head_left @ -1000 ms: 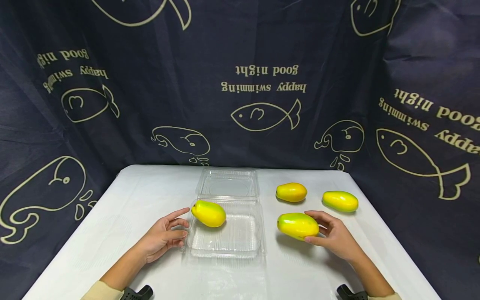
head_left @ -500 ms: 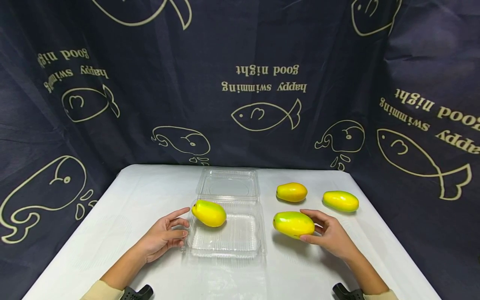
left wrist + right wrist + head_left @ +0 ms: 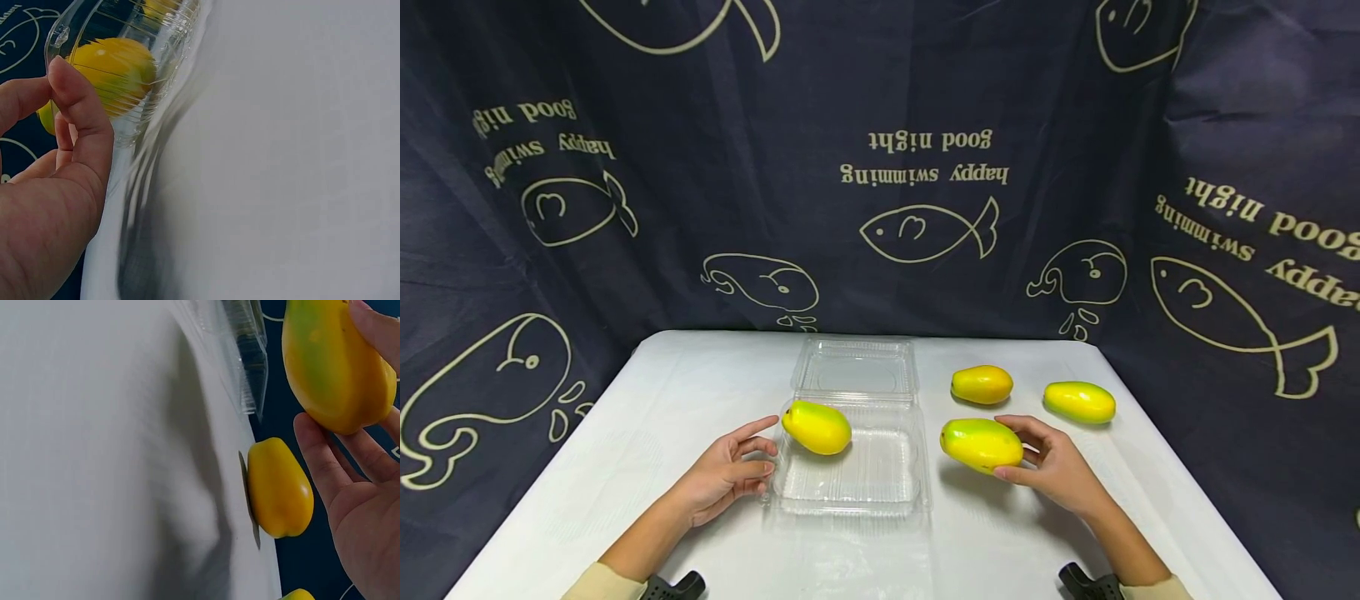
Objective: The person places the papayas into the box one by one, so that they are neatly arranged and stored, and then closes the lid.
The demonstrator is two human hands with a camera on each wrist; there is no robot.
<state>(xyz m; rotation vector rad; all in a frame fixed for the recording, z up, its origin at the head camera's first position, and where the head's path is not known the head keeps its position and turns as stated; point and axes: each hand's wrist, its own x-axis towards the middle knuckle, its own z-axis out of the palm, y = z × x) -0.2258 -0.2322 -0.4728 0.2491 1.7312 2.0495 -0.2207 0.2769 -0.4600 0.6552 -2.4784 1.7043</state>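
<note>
A clear plastic clamshell container (image 3: 880,483) lies with its lid (image 3: 856,367) folded back, away from me. One yellow-green papaya (image 3: 817,428) sits in the left part of its base; through the ribbed wall it shows in the left wrist view. My left hand (image 3: 722,479) is at the base's left edge, its fingertips pinching the rim in the left wrist view. Just right of the container, my right hand (image 3: 1060,467) grips another yellow-green papaya (image 3: 981,445) by its right end, raised above the table. Its shadow falls below it.
Two more papayas lie behind the right hand: an orange-yellow papaya (image 3: 982,385) and a greener papaya (image 3: 1079,402) farther right. White cloth covers the table (image 3: 700,375). A dark blue curtain (image 3: 760,167) with fish drawings surrounds its back and sides.
My right hand has moved left and slightly away from me with its papaya, closer to the container. The left hand and the papaya in the container have stayed put.
</note>
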